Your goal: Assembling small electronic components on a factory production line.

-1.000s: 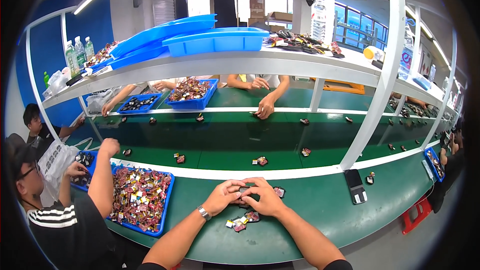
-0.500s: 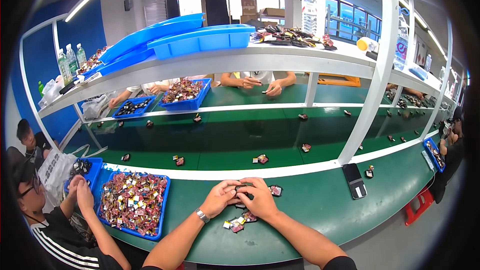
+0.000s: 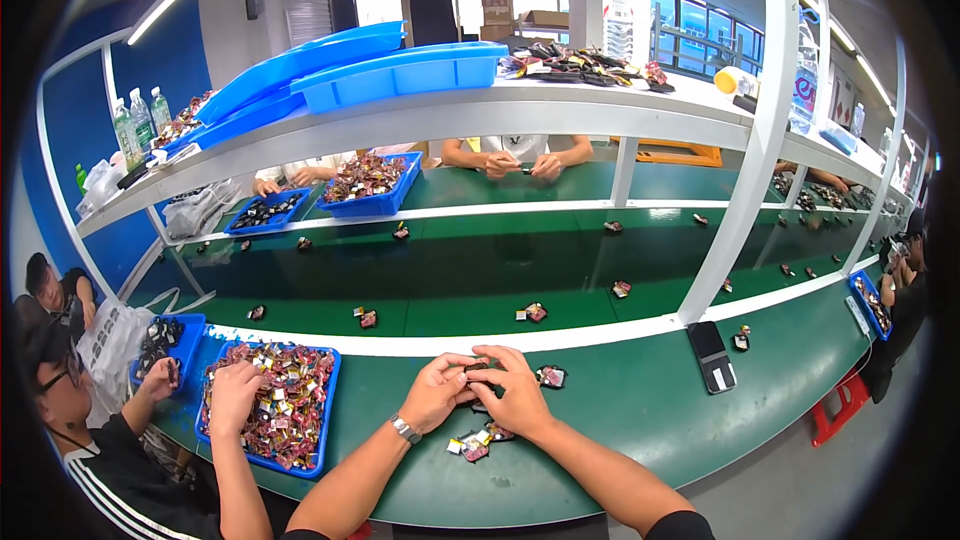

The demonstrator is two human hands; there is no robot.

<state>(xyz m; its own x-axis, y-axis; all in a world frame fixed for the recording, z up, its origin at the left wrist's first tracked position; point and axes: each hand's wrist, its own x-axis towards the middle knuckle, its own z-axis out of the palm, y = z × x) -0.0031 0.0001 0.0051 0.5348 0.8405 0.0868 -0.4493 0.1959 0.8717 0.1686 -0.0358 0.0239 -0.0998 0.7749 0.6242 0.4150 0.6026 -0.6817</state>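
Observation:
In front of me, my left hand (image 3: 438,392) and my right hand (image 3: 516,395) come together above the green work surface. Both are closed, their fingertips pinching a small dark piece (image 3: 478,370) that is mostly covered by the fingers. Below the hands lies a small group of red-and-black parts (image 3: 472,446) with white and yellow bits. Just right of my right hand rests a single similar part (image 3: 551,376).
At my left stands a blue tray (image 3: 334,410) heaped with such parts; a co-worker's hand (image 3: 236,395) is over it. A dark phone-like device (image 3: 711,356) lies to the right. Beyond a white rail (image 3: 420,345), a green belt (image 3: 450,280) carries scattered parts. White posts (image 3: 740,155) hold a shelf.
My hands stay nearly in place, fingers shifting slightly around the dark piece. The co-worker at left has reached one hand into the blue tray. Parts on the belt have moved slightly right.

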